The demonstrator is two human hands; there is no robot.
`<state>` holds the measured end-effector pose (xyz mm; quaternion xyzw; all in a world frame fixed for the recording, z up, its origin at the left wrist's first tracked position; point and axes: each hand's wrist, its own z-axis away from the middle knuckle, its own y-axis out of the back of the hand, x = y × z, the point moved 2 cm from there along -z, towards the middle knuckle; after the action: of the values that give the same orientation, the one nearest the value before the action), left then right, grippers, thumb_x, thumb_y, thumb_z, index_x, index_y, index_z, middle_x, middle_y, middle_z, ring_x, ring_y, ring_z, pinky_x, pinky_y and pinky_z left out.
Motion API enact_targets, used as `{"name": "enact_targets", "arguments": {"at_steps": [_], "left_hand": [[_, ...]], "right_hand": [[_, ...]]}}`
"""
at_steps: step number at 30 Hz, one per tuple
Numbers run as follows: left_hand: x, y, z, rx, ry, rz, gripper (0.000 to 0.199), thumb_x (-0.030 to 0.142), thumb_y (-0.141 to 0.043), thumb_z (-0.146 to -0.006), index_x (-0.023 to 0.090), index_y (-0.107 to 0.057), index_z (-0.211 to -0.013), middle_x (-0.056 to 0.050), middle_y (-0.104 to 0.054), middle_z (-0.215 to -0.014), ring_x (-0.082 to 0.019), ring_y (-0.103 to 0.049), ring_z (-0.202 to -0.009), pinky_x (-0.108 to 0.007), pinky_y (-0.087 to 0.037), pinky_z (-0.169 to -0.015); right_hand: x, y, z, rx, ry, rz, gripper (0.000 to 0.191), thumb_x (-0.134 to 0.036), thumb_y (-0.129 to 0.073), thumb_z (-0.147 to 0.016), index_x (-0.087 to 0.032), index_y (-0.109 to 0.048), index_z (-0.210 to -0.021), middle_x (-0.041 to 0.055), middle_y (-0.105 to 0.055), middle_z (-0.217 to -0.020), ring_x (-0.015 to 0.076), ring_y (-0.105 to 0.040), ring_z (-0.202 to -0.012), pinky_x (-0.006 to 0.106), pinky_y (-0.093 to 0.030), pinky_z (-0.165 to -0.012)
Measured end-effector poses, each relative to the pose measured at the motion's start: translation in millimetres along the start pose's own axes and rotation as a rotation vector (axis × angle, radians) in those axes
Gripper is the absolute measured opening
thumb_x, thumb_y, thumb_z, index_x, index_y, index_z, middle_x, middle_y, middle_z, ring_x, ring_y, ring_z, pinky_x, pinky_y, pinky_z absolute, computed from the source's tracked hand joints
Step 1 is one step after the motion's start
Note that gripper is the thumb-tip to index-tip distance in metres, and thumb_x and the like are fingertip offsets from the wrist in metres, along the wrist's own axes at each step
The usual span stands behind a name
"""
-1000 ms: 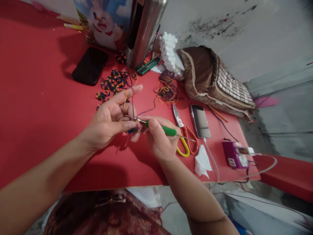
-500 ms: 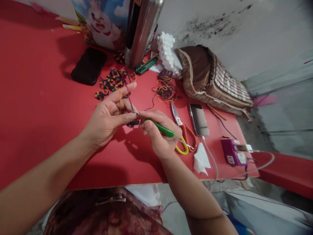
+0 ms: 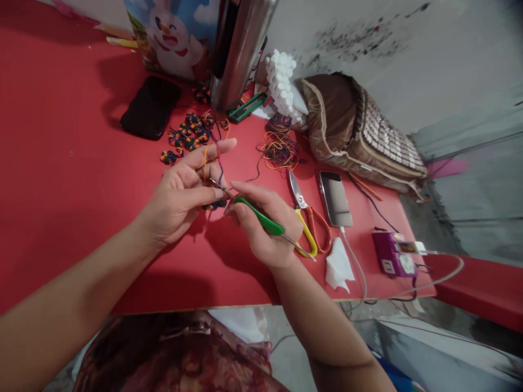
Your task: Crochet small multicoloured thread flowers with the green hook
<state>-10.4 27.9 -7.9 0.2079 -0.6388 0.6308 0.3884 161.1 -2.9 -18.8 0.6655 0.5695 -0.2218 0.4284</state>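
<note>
Holding green hook [image 3: 263, 218] in RH [image 3: 274, 234], yarn [image 3: 219, 166] in LH [image 3: 176, 198], box label [image 3: 387, 266] illegible

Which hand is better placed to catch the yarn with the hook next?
Probably the right hand: it holds the green hook, its tip near the yarn. The left hand has yarn looped over its raised finger.

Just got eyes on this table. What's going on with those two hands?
The right hand holds a green-handled crochet hook, its tip up at the left hand. The left hand pinches a small dark crocheted piece, with orange and dark yarn looped over its raised finger. Similar multicolored pieces lie beyond, beside a loose tangle of yarn. Scissors rest on the red table, right of the hook.
</note>
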Motion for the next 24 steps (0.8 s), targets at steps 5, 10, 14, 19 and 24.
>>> {"name": "enact_targets", "arguments": {"at_steps": [5,10,14,19,24], "left_hand": [[-1.0,0.3,0.9,0.010,-0.044,-0.074,0.057,0.003,-0.087,-0.069,0.030,-0.089,-0.119,0.003,-0.067,-0.073,-0.011,-0.056,-0.066,-0.021,-0.051,-0.060],[-2.0,4.2,4.5,-0.079,-0.129,-0.169,0.064,0.005,-0.086,-0.079,0.037,-0.085,-0.135,0.003,-0.068,-0.078,-0.012,-0.059,-0.066,-0.023,-0.053,-0.061],[-0.3,4.6,7.4,-0.103,-0.130,-0.266,0.062,0.006,-0.086,-0.082,0.035,-0.084,-0.137,0.001,-0.068,-0.082,-0.013,-0.059,-0.067,-0.026,-0.050,-0.060],[2.9,1.7,8.3,-0.119,-0.155,-0.339,0.056,0.007,-0.085,-0.084,0.039,-0.087,-0.130,0.001,-0.067,-0.082,-0.014,-0.055,-0.067,-0.029,-0.044,-0.062],[1.6,2.3,8.3,-0.091,-0.161,-0.347,0.058,0.013,-0.089,-0.084,0.039,-0.084,-0.136,0.001,-0.068,-0.083,-0.015,-0.057,-0.067,-0.031,-0.043,-0.062]], "right_hand": [[-2.9,-1.3,-0.9,0.005,0.096,0.012,0.020,-0.025,-0.070,-0.108,-0.026,-0.081,-0.125,0.0045,-0.087,-0.095,0.0166,-0.079,-0.074,0.035,-0.069,-0.077],[-1.8,-3.9,-2.1,0.057,-0.033,-0.151,0.015,-0.032,-0.072,-0.108,-0.024,-0.083,-0.114,0.0001,-0.082,-0.080,0.0106,-0.068,-0.056,0.026,-0.059,-0.056],[4.2,-6.2,-1.3,0.070,-0.248,-0.394,0.021,-0.043,-0.077,-0.105,-0.023,-0.083,-0.108,-0.0014,-0.079,-0.074,0.0091,-0.063,-0.052,0.022,-0.050,-0.046],[8.3,-7.8,-4.7,0.048,-0.424,-0.675,0.023,-0.044,-0.083,-0.099,-0.021,-0.082,-0.101,-0.0036,-0.072,-0.066,0.0078,-0.056,-0.049,0.022,-0.047,-0.048],[13.8,-11.8,-8.0,-0.017,-0.503,-0.840,0.021,-0.043,-0.080,-0.100,-0.022,-0.077,-0.102,-0.0064,-0.068,-0.067,0.0048,-0.039,-0.043,0.022,-0.042,-0.046]]}}
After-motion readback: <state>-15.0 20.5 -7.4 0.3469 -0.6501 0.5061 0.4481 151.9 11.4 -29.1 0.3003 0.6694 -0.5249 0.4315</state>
